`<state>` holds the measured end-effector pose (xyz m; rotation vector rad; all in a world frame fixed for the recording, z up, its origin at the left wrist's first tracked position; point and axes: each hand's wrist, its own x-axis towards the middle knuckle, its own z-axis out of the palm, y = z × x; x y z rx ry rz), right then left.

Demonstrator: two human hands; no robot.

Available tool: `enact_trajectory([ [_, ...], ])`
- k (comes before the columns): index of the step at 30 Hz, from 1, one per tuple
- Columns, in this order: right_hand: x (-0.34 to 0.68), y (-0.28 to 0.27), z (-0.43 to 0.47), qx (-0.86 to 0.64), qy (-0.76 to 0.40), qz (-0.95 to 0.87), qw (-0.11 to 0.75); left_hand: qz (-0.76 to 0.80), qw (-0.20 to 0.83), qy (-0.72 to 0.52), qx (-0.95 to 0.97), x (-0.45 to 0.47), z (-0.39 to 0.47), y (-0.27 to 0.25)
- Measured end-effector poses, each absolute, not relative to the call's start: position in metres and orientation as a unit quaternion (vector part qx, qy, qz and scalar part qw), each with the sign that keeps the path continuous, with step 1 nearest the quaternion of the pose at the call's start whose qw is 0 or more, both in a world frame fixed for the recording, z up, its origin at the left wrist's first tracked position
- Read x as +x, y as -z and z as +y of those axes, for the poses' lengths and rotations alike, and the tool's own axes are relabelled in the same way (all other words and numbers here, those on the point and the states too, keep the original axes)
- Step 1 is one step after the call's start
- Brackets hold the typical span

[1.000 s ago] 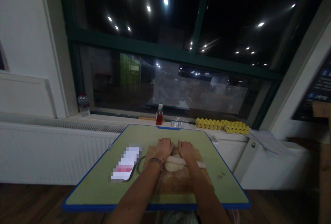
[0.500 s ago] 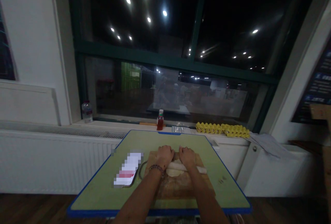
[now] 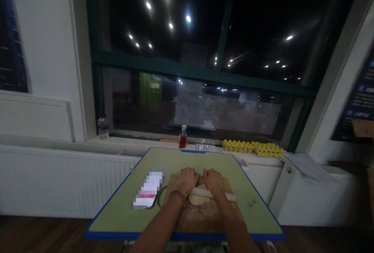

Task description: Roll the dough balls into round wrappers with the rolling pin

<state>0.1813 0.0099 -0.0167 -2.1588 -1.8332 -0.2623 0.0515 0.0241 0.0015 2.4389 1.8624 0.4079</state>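
A pale rolling pin [image 3: 230, 197] lies crosswise over a flattened piece of dough [image 3: 199, 200] on a wooden board [image 3: 201, 220]. My left hand [image 3: 188, 179], with a beaded bracelet at its wrist, is over the pin's left part. Beside it, my right hand [image 3: 213, 180] is over the pin farther right, and the pin's right end sticks out past that wrist. Both hands have their backs up and fingers bent down, closed over the far side of the pin. The fingertips are hidden, and the pin passes under the heels of the hands.
The board rests on a green folding table [image 3: 117, 214] with a blue edge. Left of it lies a phone [image 3: 149, 190], its screen blurred, beside a dark curved band [image 3: 160, 196]. Yellow egg cartons [image 3: 253, 147], a red sauce bottle [image 3: 182, 138] and a clear bottle [image 3: 103, 127] line the windowsill.
The whole view has shifted slightly right and down. Both hands keep their places over the rolling pin, with little visible movement against the board.
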Motion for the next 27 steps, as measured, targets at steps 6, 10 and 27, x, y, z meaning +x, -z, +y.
enact_trajectory([
  [6, 0.181, 0.019, 0.012, -0.754, 0.087, -0.634, 0.151, 0.603, 0.025, -0.14, 0.785, 0.052, 0.02, -0.004],
  [10, 0.182, 0.023, 0.015, -0.752, 0.082, -0.637, 0.149, 0.602, 0.029, -0.145, 0.785, 0.052, 0.02, -0.004],
  [27, 0.177, 0.013, 0.008, -0.757, 0.08, -0.628, 0.161, 0.555, -0.042, -0.176, 0.812, 0.046, -0.007, 0.006],
])
